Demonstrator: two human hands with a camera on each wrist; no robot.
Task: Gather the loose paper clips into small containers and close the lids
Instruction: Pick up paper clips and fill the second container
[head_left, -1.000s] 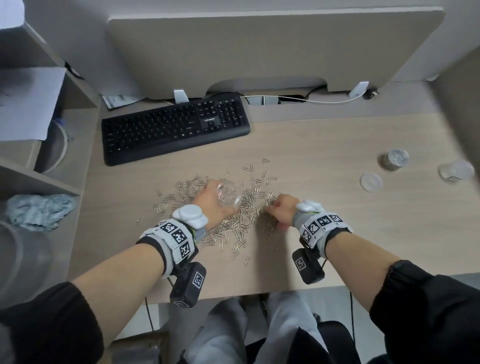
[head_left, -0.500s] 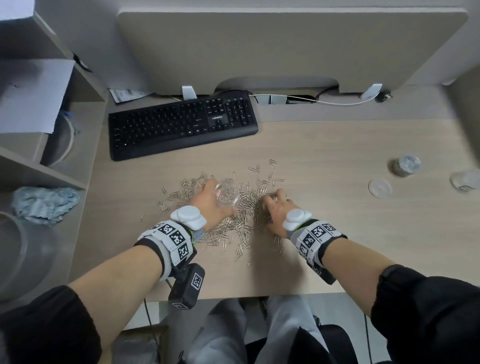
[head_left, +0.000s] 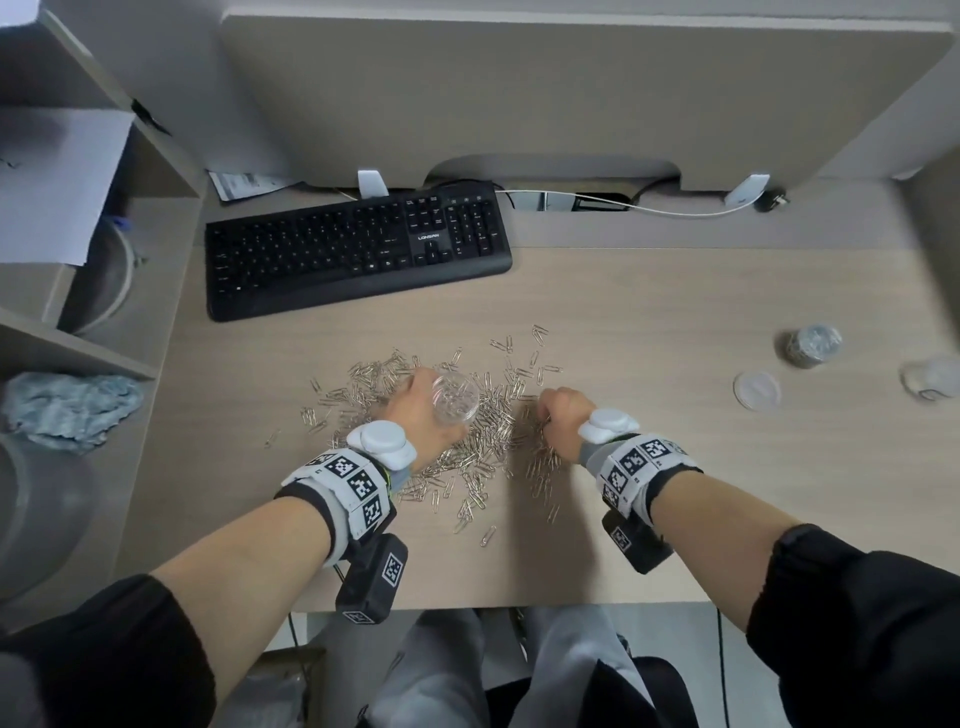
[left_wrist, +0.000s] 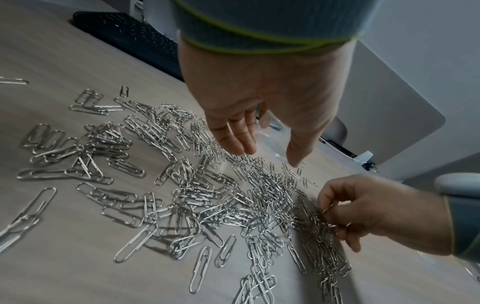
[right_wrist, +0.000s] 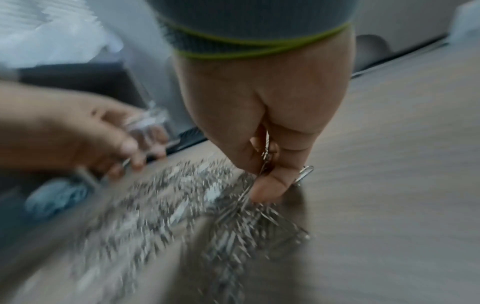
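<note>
Nearest, at about 5 o'clock from the pile, the right hand (head_left: 563, 415) is curled into a pinch on a bunch of clips (right_wrist: 262, 207); in the right wrist view the thumb (right_wrist: 267, 185) presses them against the fingers and several hang down, touching the bench (head_left: 649, 322). The pinch is low, probably so that stray clips fall back into the pile and not away.

At 7 o'clock, the left hand (head_left: 421, 410) wraps its fingers round a clear cup (head_left: 456, 397), mouth up, just over the middle of the pile (head_left: 467, 441). I think it is held there, close to the right hand, to make the way for each bunch short — the cup looks nearly empty, so the filling is at its beginning.

Most clips lie loose on the bench, spread from 9 to 1 o'clock around the hands.

Farther, at 2 o'clock, well apart, stand a lid (head_left: 757, 391), a full cup (head_left: 810, 345) and one more clear cup (head_left: 930, 378) at the edge — set aside, probably to keep the finished ones out of the work. I cannot tell if the full one is closed.

At 11 o'clock is a keyboard (head_left: 353, 249).
</note>
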